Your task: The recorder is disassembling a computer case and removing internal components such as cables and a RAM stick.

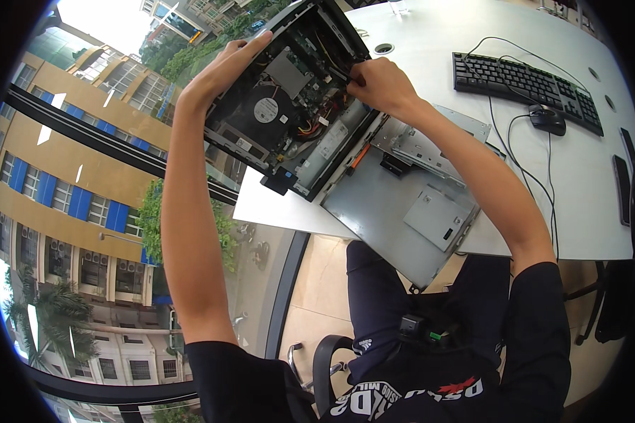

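Black computer case (289, 106) showing red and yellow wires, orange latch (360, 156), grey metal panel (395, 211), white table (473, 42), black keyboard (525, 84), black mouse (547, 118), black sleeves (536, 331).

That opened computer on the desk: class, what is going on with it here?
A seated person works on an open computer case at the edge of a white desk. The left hand steadies the case's far side, while the right hand pinches something small inside it. A removed grey side panel lies beside it, with a keyboard and mouse farther right.
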